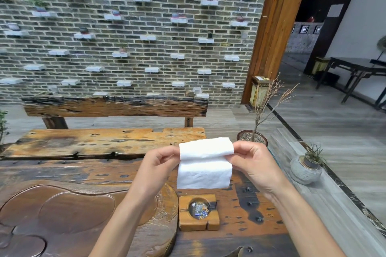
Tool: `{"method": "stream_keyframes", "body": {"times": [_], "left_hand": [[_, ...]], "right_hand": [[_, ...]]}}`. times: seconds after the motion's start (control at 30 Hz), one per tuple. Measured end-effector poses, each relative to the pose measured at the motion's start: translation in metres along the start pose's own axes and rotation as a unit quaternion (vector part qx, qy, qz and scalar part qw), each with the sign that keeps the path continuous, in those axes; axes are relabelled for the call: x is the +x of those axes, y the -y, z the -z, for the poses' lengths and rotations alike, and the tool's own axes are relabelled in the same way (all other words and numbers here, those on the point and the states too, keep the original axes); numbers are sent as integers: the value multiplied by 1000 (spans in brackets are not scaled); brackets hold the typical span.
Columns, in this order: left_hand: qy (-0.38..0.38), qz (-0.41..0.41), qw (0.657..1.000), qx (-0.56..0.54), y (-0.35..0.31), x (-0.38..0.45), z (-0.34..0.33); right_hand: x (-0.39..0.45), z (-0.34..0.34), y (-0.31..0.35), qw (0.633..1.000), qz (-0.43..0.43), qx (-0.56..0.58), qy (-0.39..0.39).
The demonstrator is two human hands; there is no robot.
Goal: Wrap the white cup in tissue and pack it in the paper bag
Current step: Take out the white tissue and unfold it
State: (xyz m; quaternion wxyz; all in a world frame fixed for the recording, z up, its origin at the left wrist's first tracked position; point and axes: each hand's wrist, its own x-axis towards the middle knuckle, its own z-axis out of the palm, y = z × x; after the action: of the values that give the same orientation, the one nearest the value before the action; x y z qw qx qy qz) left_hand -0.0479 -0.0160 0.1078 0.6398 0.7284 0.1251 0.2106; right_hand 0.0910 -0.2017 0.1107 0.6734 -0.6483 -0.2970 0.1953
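Observation:
A folded white tissue (204,164) hangs in the air above the dark wooden table (246,210), a little right of centre. My left hand (159,162) pinches its upper left edge. My right hand (250,161) pinches its upper right edge, where the top layer curls over. The lower flap of the tissue hangs loose. Neither a white cup nor a paper bag shows in the head view.
A square wooden ashtray (198,213) with scraps in its bowl lies on the table below the tissue. A carved tea tray (69,213) fills the left. A wooden bench (100,142) stands behind. A bare potted twig (252,137) and a round grey pot (306,170) stand at the right.

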Motion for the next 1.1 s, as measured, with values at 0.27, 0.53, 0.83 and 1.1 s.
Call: {"method": "stream_keyframes", "body": {"times": [0.27, 0.53, 0.83, 1.1], "left_hand": [[-40, -31, 999, 12, -1, 2, -1], [-58, -38, 997, -18, -2, 0, -7], [-67, 10, 986, -152, 0, 0, -15], [-53, 5, 996, -65, 4, 0, -24]], "right_hand": [[-1, 2, -1, 997, 45, -63, -13], [-4, -2, 9, 993, -42, 102, -41], [-3, -3, 3, 996, 8, 22, -87], [-5, -6, 9, 991, 93, -31, -94]]}}
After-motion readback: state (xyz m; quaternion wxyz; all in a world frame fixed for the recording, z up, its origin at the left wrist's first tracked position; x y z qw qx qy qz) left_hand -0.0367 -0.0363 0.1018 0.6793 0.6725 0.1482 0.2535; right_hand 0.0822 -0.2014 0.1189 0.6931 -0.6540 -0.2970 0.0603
